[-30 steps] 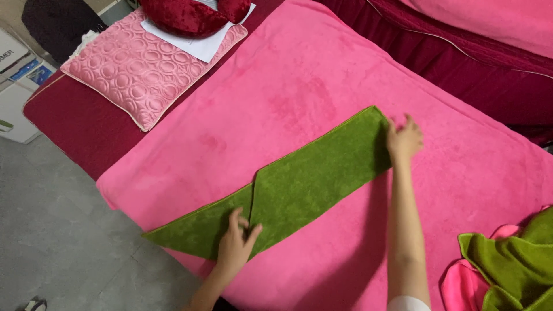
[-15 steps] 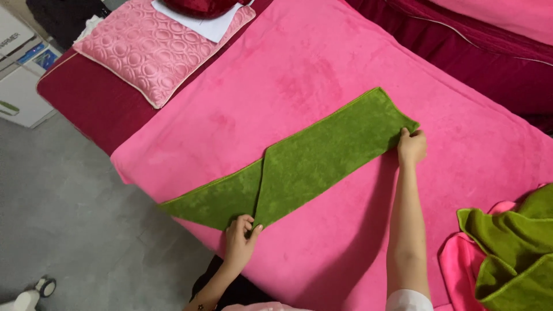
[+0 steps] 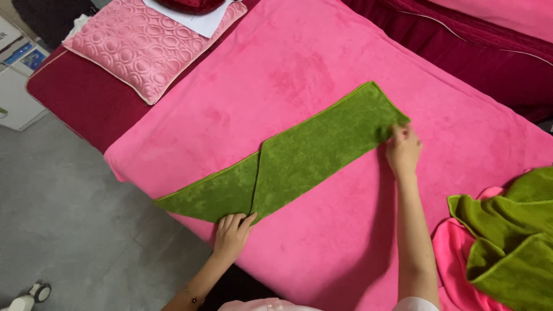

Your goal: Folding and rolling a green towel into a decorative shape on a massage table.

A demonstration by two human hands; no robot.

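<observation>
Two hands pin one long green towel (image 3: 299,158) flat on the pink bed (image 3: 299,63), its long axis slanting from the left hand (image 3: 231,230), fingers flat on the near fold point, up to the right hand (image 3: 403,151) pinching the far corner.

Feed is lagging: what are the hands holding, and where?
The green towel: left hand presses its near fold point, right hand pinches its far right corner.
</observation>
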